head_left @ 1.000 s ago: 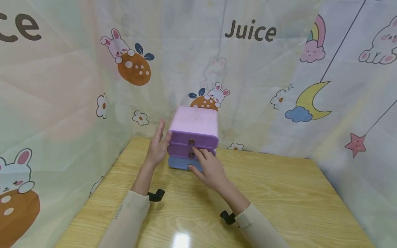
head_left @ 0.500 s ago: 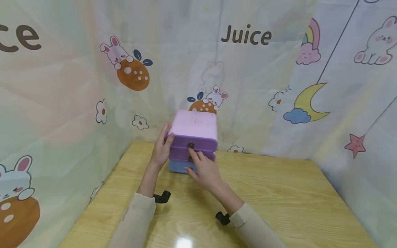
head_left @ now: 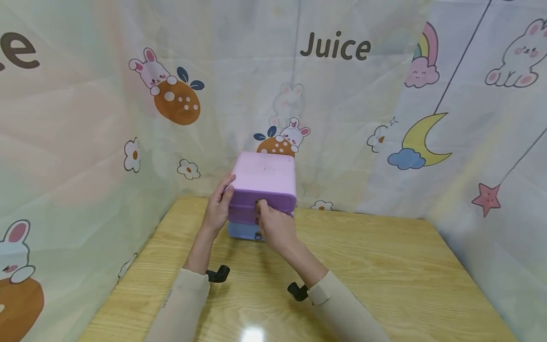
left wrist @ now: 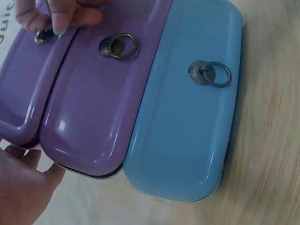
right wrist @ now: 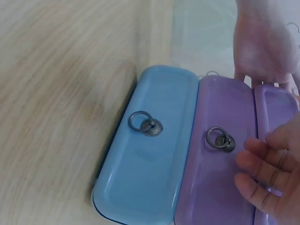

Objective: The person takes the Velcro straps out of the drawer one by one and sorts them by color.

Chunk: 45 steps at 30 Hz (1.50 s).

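A small chest of drawers (head_left: 265, 172) with a pink top stands on the table. Its front has two purple drawers, the upper one (head_left: 243, 198) above the middle one (left wrist: 101, 89), over a blue drawer (left wrist: 183, 103). My right hand (head_left: 275, 228) pinches the ring pull (left wrist: 43, 36) of the upper purple drawer between thumb and forefinger; the other fingers are bent below it. My left hand (head_left: 217, 209) rests against the left side of the chest near the upper drawer, with the thumb at the front edge. All the drawers look closed.
The wooden table (head_left: 363, 266) reaches out on both sides of the chest. A printed cloth backdrop (head_left: 333, 104) rises behind and at the sides. Ring pulls hang on the middle drawer (right wrist: 220, 139) and the blue drawer (right wrist: 146, 124).
My right hand has moved up from the middle of the front and taken hold of the top ring pull. My left hand has settled against the chest's left side.
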Available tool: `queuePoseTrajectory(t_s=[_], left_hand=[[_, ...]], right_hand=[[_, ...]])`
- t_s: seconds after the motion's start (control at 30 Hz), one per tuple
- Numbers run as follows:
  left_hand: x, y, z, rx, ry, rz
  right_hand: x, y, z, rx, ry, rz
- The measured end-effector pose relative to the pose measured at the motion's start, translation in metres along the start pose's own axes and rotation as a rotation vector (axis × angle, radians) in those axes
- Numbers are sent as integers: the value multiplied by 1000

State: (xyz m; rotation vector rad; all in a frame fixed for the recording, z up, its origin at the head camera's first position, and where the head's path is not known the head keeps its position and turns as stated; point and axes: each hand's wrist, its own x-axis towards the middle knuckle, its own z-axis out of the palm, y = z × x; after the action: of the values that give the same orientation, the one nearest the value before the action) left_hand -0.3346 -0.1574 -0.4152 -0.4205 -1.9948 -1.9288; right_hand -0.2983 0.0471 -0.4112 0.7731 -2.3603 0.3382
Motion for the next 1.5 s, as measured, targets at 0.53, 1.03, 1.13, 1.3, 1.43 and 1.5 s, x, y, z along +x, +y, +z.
queuePoseTrajectory(t_s=[0.53, 1.03, 1.13, 1.3, 1.43, 1.5], left_hand=[[-1, -3, -6, -5, -41, 10], [-1, -2, -10, -78, -86, -30], [-1, -1, -13, -76, -108, -35], [-1, 0, -17, -66, -151, -27], [-1, 0, -19, -95, -181, -32], [-1, 0, -20, -101, -188, -45]], right_hand=[[-1, 5, -9, 53, 70, -64], [-21, -3, -22, 72, 54, -93], [-25, -7, -23, 69, 64, -106], [-31, -11, -27, 103, 65, -122], [-35, -14, -30, 111, 64, -134], [-37, -15, -31, 111, 62, -135]])
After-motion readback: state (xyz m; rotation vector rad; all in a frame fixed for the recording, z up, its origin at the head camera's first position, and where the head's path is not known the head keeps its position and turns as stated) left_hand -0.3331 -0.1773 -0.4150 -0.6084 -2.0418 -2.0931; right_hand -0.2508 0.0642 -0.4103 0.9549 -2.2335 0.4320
